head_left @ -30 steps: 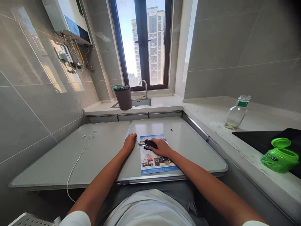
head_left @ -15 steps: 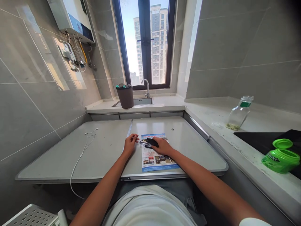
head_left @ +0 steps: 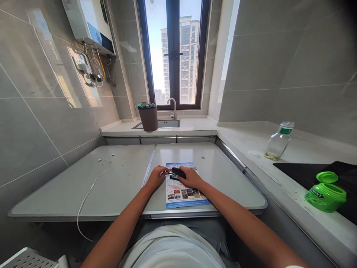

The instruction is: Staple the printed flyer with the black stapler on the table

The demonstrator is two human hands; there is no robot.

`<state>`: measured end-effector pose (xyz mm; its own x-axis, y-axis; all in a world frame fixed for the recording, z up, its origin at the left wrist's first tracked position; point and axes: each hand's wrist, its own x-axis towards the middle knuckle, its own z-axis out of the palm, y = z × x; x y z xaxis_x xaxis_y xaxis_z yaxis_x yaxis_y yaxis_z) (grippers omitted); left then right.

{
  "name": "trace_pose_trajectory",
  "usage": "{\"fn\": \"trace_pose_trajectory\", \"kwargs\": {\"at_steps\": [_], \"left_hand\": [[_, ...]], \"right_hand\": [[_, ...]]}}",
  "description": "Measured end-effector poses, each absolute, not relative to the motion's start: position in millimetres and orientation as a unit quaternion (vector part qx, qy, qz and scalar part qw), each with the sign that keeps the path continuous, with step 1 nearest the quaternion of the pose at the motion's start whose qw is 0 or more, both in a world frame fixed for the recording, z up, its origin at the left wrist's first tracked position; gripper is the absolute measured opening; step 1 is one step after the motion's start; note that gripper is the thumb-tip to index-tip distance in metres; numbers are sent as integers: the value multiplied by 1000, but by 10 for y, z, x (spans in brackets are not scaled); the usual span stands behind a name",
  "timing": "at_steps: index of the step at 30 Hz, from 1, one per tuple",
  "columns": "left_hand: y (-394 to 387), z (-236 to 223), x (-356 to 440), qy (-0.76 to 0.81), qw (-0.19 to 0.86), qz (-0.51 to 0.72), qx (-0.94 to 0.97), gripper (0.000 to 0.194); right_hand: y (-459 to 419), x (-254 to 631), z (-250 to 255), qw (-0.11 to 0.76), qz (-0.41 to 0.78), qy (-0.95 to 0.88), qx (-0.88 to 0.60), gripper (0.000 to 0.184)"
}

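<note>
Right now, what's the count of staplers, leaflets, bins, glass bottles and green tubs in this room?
Stapler, black, in the right hand: 1
Leaflet, under the stapler: 1
Bin, by the sink: 1
Glass bottle: 1
Green tub, lid open: 1
Total: 5

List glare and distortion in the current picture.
Head view: pale glare on the tabletop toward the window; head view: bright reflections streak the left wall; head view: wide-angle stretch seemingly tilts the glass bottle; head view: upper right corner dark.
</note>
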<state>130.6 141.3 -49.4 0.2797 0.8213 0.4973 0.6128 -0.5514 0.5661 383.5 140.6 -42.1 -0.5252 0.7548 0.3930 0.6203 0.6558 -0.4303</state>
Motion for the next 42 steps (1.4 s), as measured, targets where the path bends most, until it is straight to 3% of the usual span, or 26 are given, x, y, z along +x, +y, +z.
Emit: {"fn": "trace_pose_trajectory", "kwargs": {"at_steps": [8,22,32,42], "left_hand": [[1439,-513,1344,472,82,349,805,16],[1449,-509,1266,446,99,360,814,11],[1381,-461,1194,374,171,410,814,20],[1298,-454,1260,331,202,417,822,14]], "right_hand": [[1413,3832,-431,284,122,-861,-404,22],[1435,3858,-437,324,144,-849,-393,24],[1644,4070,-375,460,322,-740,-371,41],[1631,4049,-389,442,384,-727,-359,41]]}}
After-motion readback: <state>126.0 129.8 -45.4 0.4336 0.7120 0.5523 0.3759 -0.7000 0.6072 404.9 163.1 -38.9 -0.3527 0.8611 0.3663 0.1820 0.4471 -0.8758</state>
